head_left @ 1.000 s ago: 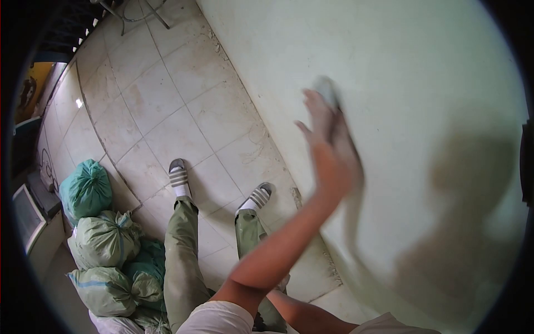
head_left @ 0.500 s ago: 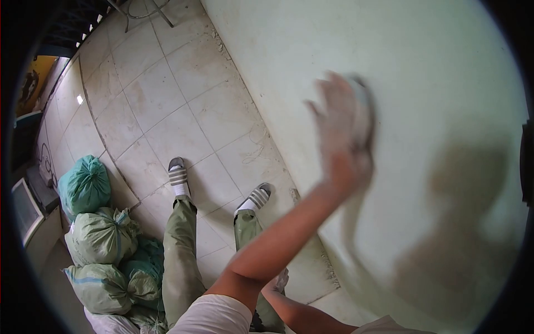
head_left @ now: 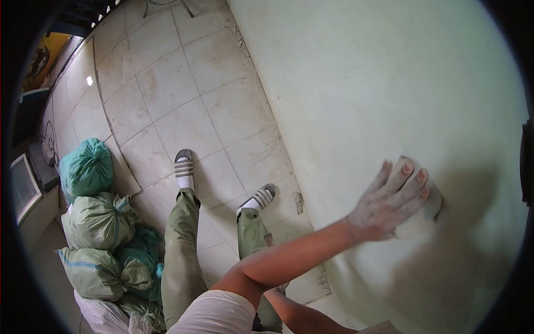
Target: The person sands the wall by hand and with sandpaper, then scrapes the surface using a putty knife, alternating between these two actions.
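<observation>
My left hand (head_left: 384, 206), coated in pale dust, reaches across to the wall (head_left: 345, 111) on the right. Its fingers curve over a pale, rounded pad (head_left: 427, 216), which lies against the wall face; the pad's exact kind is hard to make out. Low in the view, my right hand (head_left: 282, 288) is by my right leg, mostly covered by the left forearm. Its fingers are hidden.
Several tied sacks, a teal one (head_left: 86, 170) and pale green ones (head_left: 100, 222), are piled on my left. Dirty floor tiles (head_left: 167, 83) run along the wall, with crumbled bits at its foot. Metal stand legs (head_left: 186, 8) show at the top.
My left hand has swept the pad down and to the right along the wall. The view has shifted slightly. My right hand stays low, now more covered.
</observation>
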The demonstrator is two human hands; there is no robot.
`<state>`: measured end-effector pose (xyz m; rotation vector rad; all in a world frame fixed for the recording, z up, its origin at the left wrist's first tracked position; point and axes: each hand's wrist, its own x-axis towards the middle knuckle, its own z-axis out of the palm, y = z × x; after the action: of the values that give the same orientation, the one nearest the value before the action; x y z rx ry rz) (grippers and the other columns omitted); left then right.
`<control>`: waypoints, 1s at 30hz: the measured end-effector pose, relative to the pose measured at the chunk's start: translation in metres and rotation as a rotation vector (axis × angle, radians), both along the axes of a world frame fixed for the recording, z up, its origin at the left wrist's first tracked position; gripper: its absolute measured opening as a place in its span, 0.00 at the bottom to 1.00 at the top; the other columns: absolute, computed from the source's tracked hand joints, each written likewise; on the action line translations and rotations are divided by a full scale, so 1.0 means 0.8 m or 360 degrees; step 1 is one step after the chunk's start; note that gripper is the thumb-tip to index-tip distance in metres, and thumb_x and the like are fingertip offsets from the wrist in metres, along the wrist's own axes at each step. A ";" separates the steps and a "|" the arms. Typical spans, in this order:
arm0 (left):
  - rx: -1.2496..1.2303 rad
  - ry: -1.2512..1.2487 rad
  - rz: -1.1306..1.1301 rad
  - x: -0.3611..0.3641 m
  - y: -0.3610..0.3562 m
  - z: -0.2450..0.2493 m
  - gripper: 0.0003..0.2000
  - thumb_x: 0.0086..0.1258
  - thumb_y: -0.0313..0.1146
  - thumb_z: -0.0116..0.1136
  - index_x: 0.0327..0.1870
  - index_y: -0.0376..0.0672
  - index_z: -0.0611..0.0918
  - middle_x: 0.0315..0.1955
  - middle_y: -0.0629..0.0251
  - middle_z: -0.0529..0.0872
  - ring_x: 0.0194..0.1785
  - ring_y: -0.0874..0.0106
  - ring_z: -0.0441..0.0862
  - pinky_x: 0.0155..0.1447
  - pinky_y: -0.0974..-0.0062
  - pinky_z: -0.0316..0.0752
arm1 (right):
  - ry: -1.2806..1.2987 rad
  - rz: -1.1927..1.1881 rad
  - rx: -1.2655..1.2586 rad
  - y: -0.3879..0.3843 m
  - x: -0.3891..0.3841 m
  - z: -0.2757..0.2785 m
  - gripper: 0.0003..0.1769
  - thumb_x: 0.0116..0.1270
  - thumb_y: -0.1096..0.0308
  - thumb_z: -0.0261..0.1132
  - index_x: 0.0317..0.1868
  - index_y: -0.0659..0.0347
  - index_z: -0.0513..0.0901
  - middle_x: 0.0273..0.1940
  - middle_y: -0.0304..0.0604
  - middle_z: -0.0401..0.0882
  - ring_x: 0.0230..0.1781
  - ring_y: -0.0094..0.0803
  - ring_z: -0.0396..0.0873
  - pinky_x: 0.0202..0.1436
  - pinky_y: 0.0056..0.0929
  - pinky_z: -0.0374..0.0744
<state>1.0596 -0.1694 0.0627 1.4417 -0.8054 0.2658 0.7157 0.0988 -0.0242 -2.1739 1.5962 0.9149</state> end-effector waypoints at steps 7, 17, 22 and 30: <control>0.0012 0.1156 0.0220 0.071 0.000 -0.034 0.33 0.64 0.15 0.47 0.74 0.30 0.57 0.74 0.43 0.56 0.79 0.47 0.44 0.77 0.48 0.31 | -0.0038 0.0024 -0.0013 -0.024 0.063 0.044 0.29 0.59 0.52 0.65 0.58 0.57 0.72 0.55 0.47 0.74 0.57 0.49 0.72 0.56 0.49 0.72; 0.0245 0.1437 0.0264 0.113 0.007 -0.050 0.31 0.66 0.20 0.47 0.73 0.28 0.58 0.74 0.39 0.54 0.78 0.46 0.46 0.78 0.46 0.30 | 0.0009 0.0104 0.0038 -0.028 0.073 0.041 0.30 0.58 0.53 0.66 0.58 0.58 0.72 0.56 0.49 0.73 0.59 0.50 0.71 0.57 0.51 0.72; 0.0114 0.0562 -0.0246 -0.016 0.012 0.024 0.30 0.66 0.26 0.46 0.72 0.32 0.59 0.74 0.43 0.56 0.78 0.46 0.49 0.75 0.37 0.38 | 0.0008 0.0087 0.0070 -0.034 0.087 0.042 0.30 0.58 0.53 0.66 0.58 0.58 0.72 0.57 0.49 0.72 0.59 0.50 0.71 0.57 0.51 0.72; -0.0138 0.1527 0.0098 0.098 0.003 -0.051 0.27 0.72 0.22 0.44 0.72 0.26 0.58 0.73 0.44 0.59 0.79 0.53 0.48 0.78 0.51 0.26 | 0.0021 0.0066 0.0093 -0.039 0.095 0.046 0.30 0.58 0.54 0.67 0.58 0.58 0.72 0.57 0.49 0.72 0.59 0.50 0.70 0.57 0.51 0.72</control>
<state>1.1380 -0.1668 0.0216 1.3038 0.0357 -0.3365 0.7914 0.0675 0.0127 -2.1728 1.5165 0.9771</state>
